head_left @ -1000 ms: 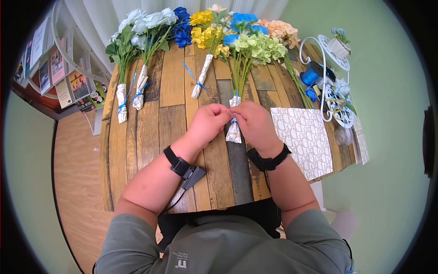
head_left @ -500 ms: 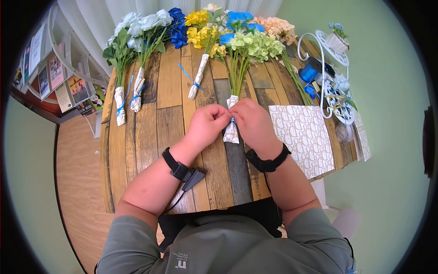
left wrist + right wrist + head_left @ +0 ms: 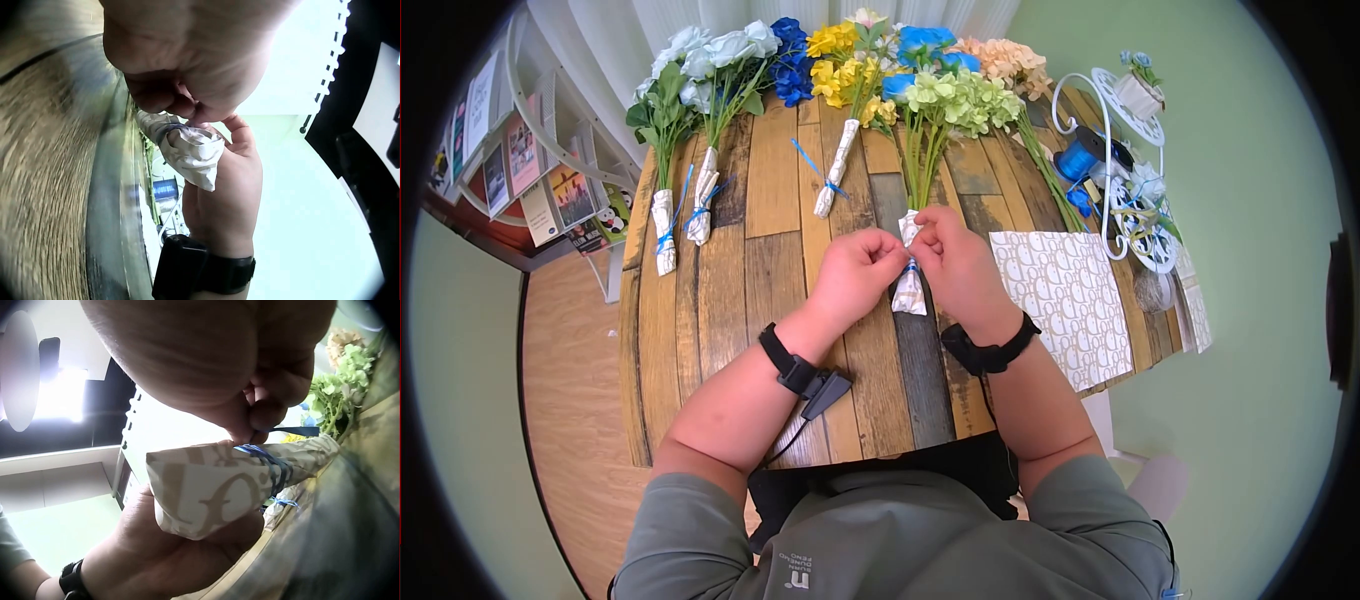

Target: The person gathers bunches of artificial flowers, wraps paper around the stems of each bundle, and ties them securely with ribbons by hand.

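Observation:
Green hydrangea stems (image 3: 918, 165) end in a patterned paper wrap (image 3: 908, 292), which lies on the table between the hands. Blue ribbon (image 3: 279, 472) is wound round the wrap. The right hand (image 3: 962, 265) pinches a short blue ribbon end (image 3: 303, 431) between thumb and fingers, just over the wrap. From the other side, the left hand (image 3: 856, 272) has thumb and fingertips pinched together at the ribbon; the ribbon part it holds is mostly hidden. In the left wrist view the wrap's folded end (image 3: 199, 156) shows below the fingertips.
Wrapped bouquets (image 3: 665, 230) tied in blue lie at the left, and another (image 3: 837, 170) lies behind the hands. Patterned paper (image 3: 1062, 305) is at the right, near a blue ribbon spool (image 3: 1080, 158) and a white metal stand (image 3: 1112, 200). More flowers (image 3: 1010, 68) line the back.
The right hand's fingers have lifted and spread slightly at the wrap. The left hand stays almost where it was. The whole head view has shifted a little since the earliest frame.

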Motion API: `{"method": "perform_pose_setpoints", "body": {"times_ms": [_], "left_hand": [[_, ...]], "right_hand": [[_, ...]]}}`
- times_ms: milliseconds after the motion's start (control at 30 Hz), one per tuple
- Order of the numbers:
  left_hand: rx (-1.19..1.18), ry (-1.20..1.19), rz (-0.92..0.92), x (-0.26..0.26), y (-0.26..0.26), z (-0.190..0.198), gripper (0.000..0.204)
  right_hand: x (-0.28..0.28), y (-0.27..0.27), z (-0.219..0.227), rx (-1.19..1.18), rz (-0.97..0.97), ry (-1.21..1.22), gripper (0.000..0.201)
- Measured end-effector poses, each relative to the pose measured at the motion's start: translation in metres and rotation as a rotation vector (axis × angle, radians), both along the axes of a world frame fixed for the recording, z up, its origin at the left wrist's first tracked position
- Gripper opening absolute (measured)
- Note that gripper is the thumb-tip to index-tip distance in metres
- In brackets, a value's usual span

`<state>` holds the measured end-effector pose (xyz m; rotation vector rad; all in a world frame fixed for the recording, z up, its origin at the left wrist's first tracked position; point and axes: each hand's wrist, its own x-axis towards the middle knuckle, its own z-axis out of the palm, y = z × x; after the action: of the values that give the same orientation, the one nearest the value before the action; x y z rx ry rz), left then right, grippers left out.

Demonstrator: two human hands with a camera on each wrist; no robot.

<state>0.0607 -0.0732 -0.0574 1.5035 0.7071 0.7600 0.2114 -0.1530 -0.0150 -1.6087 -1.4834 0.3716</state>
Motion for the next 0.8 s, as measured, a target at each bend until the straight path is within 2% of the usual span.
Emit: {"method": "perform_pose_setpoints", "body": {"times_ms": [300, 433, 600, 800], "left_hand": [[0.035, -0.022, 0.048, 0.0006, -0.0026, 0.0018, 0.011], [-0.032, -0.064, 0.069, 0.0013, -0.0042, 0.0044, 0.01], [-0.063, -0.118, 0.059, 0.0034, -0.0077, 0.0053, 0.011], [-0.05, -0.11, 0.065, 0.0038, -0.0079, 0.0015, 0.011]], "right_hand": [[0.0014, -0.0005, 0.0054, 0.042, 0.054, -0.071, 0.017], [0.0015, 0.0009, 0.0022, 0.105, 0.096, -0.128, 0.017], [-0.0027, -0.0016, -0.0006, 0.173, -0.007, -0.235, 0.021], [-0.0073, -0.0004, 0.0005, 0.222, -0.023, -0.246, 0.02]]}}
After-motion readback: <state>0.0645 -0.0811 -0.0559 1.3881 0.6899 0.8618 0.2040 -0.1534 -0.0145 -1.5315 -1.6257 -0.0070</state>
